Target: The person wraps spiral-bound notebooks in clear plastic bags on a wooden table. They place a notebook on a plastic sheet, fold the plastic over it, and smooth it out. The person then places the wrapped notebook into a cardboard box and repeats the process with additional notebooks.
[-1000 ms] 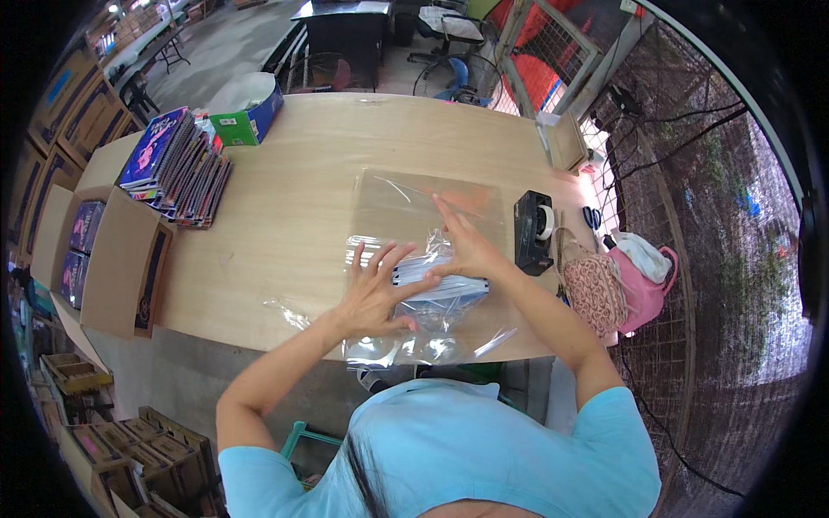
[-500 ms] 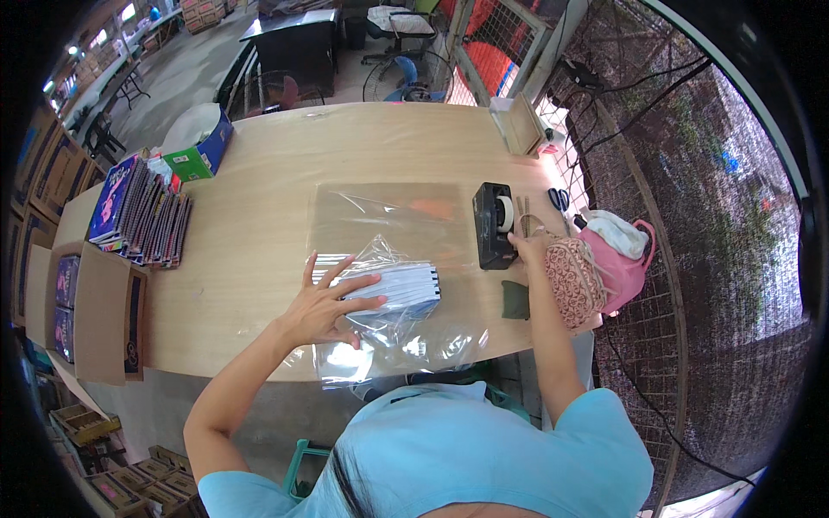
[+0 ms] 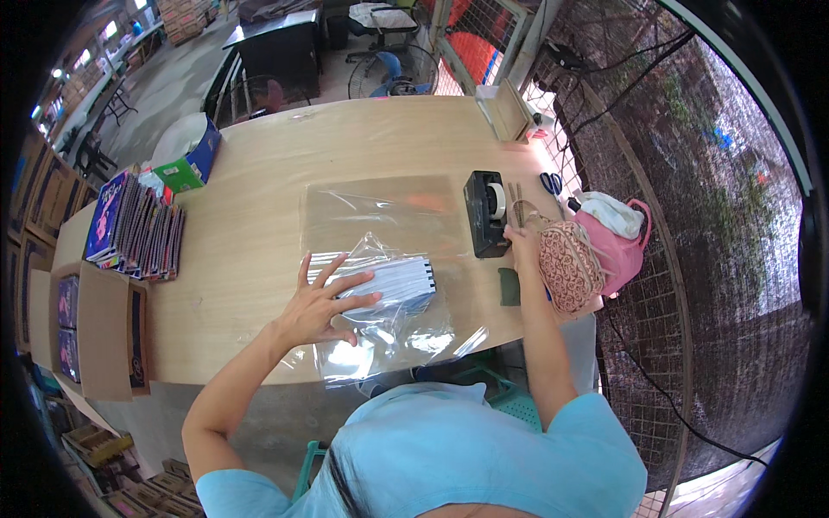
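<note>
Spread fingers of my left hand (image 3: pixel 324 302) rest flat on a white, black-edged stack (image 3: pixel 406 281), which looks like paper or notebooks under clear film. This stack lies on a sheet of clear plastic film (image 3: pixel 380 203) that reaches over the table's near edge. Off to the right stands a black tape dispenser (image 3: pixel 480 233) with a pale tape roll (image 3: pixel 495 200). My right hand (image 3: pixel 524 249) is at the dispenser's right side near its closer end, fingertips drawn together. Whatever they pinch is too small to make out. A dark green pouch-like item (image 3: pixel 509 287) sits beside that wrist.
Spiral notebooks (image 3: pixel 142 224) are piled at the left, above an open carton (image 3: pixel 99 337) and near a blue-green box (image 3: pixel 190 160). On the right are scissors (image 3: pixel 551 183), a patterned bag (image 3: pixel 572 268) and a pink bag (image 3: pixel 617 250). A wooden holder (image 3: pixel 509 112) stands at the far corner.
The whole view has shifted slightly. My left hand stays on the stack, and my right hand stays beside the tape dispenser with little visible movement.
</note>
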Action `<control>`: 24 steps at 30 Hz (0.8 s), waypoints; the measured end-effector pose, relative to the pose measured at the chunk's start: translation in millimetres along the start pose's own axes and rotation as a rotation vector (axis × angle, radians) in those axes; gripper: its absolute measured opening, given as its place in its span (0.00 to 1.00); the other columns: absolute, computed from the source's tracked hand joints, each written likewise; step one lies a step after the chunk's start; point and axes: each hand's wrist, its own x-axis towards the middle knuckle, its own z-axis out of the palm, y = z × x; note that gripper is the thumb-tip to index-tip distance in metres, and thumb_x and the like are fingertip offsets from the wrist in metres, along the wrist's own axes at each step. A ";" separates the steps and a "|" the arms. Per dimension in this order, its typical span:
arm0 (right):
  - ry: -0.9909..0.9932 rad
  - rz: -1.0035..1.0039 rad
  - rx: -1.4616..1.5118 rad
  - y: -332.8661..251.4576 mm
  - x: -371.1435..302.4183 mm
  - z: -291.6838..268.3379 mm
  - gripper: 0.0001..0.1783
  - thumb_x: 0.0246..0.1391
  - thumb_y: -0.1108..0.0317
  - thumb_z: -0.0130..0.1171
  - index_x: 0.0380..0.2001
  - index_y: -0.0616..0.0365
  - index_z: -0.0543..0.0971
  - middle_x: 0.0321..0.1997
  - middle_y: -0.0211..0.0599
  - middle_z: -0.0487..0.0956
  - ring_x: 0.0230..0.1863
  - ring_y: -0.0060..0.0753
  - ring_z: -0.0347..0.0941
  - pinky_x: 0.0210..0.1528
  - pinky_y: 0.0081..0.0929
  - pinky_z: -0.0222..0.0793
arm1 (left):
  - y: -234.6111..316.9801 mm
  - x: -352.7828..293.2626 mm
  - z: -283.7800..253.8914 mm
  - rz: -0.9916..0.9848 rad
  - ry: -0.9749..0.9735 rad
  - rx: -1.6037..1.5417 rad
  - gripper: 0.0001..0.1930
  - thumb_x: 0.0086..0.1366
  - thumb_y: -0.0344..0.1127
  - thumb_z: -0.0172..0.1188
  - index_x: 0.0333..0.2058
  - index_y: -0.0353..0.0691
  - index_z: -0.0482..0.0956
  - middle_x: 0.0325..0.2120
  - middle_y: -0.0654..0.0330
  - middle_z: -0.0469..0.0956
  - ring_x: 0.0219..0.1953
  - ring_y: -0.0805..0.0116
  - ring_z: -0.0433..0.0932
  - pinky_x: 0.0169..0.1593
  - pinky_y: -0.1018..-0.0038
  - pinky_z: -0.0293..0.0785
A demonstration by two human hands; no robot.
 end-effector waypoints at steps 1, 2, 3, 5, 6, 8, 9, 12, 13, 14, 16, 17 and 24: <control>0.051 0.003 0.023 11.6 -10.5 0.1 0.14 0.50 0.60 0.65 0.27 0.62 0.80 0.27 0.33 0.78 0.27 0.29 0.73 0.32 0.30 0.67 | 0.1 1.3 -0.9 0.002 0.002 0.003 0.42 0.39 0.76 0.54 0.57 0.77 0.66 0.65 0.76 0.57 0.69 0.53 0.45 0.64 0.34 0.27; 0.102 0.009 0.046 26.4 -18.8 2.6 0.14 0.51 0.59 0.65 0.27 0.61 0.79 0.27 0.33 0.78 0.27 0.30 0.72 0.33 0.30 0.67 | -0.5 1.2 -1.8 0.004 0.002 0.006 0.42 0.38 0.75 0.54 0.57 0.77 0.66 0.65 0.76 0.57 0.69 0.53 0.45 0.64 0.34 0.27; 0.086 0.257 0.393 42.8 -17.9 8.0 0.13 0.52 0.60 0.64 0.28 0.61 0.79 0.26 0.33 0.78 0.26 0.30 0.72 0.32 0.30 0.68 | -1.7 2.4 -2.8 0.024 0.019 -0.008 0.42 0.39 0.75 0.54 0.57 0.76 0.67 0.64 0.75 0.57 0.69 0.53 0.45 0.64 0.35 0.27; 0.029 0.764 1.072 74.1 -16.3 23.8 0.12 0.53 0.60 0.63 0.29 0.60 0.79 0.25 0.34 0.77 0.24 0.30 0.71 0.31 0.30 0.69 | -2.9 3.0 0.1 0.044 0.053 -0.038 0.41 0.40 0.74 0.55 0.57 0.74 0.68 0.64 0.74 0.58 0.69 0.51 0.46 0.64 0.36 0.28; 0.028 0.774 1.109 77.3 -32.7 40.4 0.11 0.54 0.61 0.62 0.31 0.59 0.78 0.23 0.32 0.76 0.24 0.29 0.71 0.31 0.29 0.69 | -4.8 1.8 0.0 0.047 0.051 -0.033 0.41 0.40 0.75 0.54 0.57 0.75 0.68 0.64 0.73 0.57 0.69 0.52 0.46 0.64 0.35 0.29; 0.041 0.779 1.190 74.3 -65.1 65.3 0.10 0.55 0.63 0.61 0.35 0.57 0.75 0.20 0.29 0.72 0.24 0.26 0.70 0.30 0.26 0.70 | -6.6 0.8 1.8 0.045 0.031 -0.039 0.41 0.41 0.75 0.53 0.57 0.75 0.68 0.65 0.73 0.56 0.69 0.51 0.45 0.64 0.35 0.29; -0.098 0.579 1.191 55.7 -69.4 65.3 0.13 0.54 0.65 0.61 0.41 0.57 0.74 0.19 0.28 0.71 0.23 0.24 0.70 0.29 0.24 0.69 | -8.2 2.1 3.1 0.048 0.027 -0.043 0.41 0.41 0.76 0.53 0.57 0.75 0.68 0.65 0.73 0.56 0.69 0.51 0.45 0.64 0.35 0.30; -0.484 0.042 1.045 -46.0 -118.2 49.7 0.29 0.53 0.69 0.61 0.56 0.57 0.63 0.18 0.26 0.71 0.21 0.19 0.67 0.25 0.18 0.67 | -10.3 2.8 1.3 0.077 0.014 -0.054 0.41 0.40 0.77 0.53 0.57 0.75 0.68 0.66 0.71 0.52 0.70 0.50 0.43 0.64 0.34 0.30; -0.634 -0.052 0.776 -103.2 -144.3 51.3 0.36 0.52 0.70 0.61 0.61 0.56 0.55 0.18 0.26 0.71 0.20 0.18 0.67 0.25 0.18 0.66 | -11.7 2.7 -0.4 0.085 0.010 -0.064 0.42 0.39 0.77 0.54 0.56 0.75 0.68 0.67 0.70 0.52 0.70 0.49 0.42 0.64 0.34 0.30; -0.769 -0.162 0.458 -146.9 -166.6 53.7 0.44 0.51 0.71 0.61 0.65 0.55 0.47 0.18 0.26 0.72 0.20 0.16 0.66 0.24 0.17 0.65 | -12.6 3.6 -1.7 0.090 0.016 -0.059 0.42 0.39 0.77 0.54 0.56 0.75 0.68 0.67 0.68 0.51 0.70 0.49 0.42 0.64 0.34 0.30; -0.917 -0.450 -0.028 -182.4 -184.7 75.1 0.54 0.49 0.71 0.62 0.69 0.53 0.37 0.18 0.31 0.74 0.20 0.21 0.69 0.24 0.22 0.67 | -12.1 6.9 -3.8 0.110 0.028 -0.056 0.42 0.38 0.77 0.55 0.56 0.75 0.68 0.68 0.65 0.49 0.70 0.48 0.40 0.64 0.34 0.30; -0.966 -0.620 -0.203 -191.5 -188.6 92.0 0.56 0.47 0.70 0.64 0.69 0.53 0.36 0.19 0.36 0.76 0.21 0.27 0.72 0.26 0.28 0.69 | -11.8 4.9 -4.5 0.105 0.022 -0.044 0.42 0.38 0.77 0.56 0.56 0.75 0.68 0.68 0.63 0.49 0.70 0.48 0.40 0.64 0.35 0.30; -0.716 -0.848 -0.747 -184.2 -181.1 134.6 0.60 0.42 0.64 0.68 0.69 0.54 0.37 0.29 0.51 0.79 0.28 0.54 0.76 0.33 0.45 0.70 | 11.7 5.5 -2.0 -0.031 0.176 0.008 0.33 0.43 0.60 0.67 0.52 0.69 0.73 0.66 0.60 0.53 0.70 0.47 0.40 0.64 0.36 0.30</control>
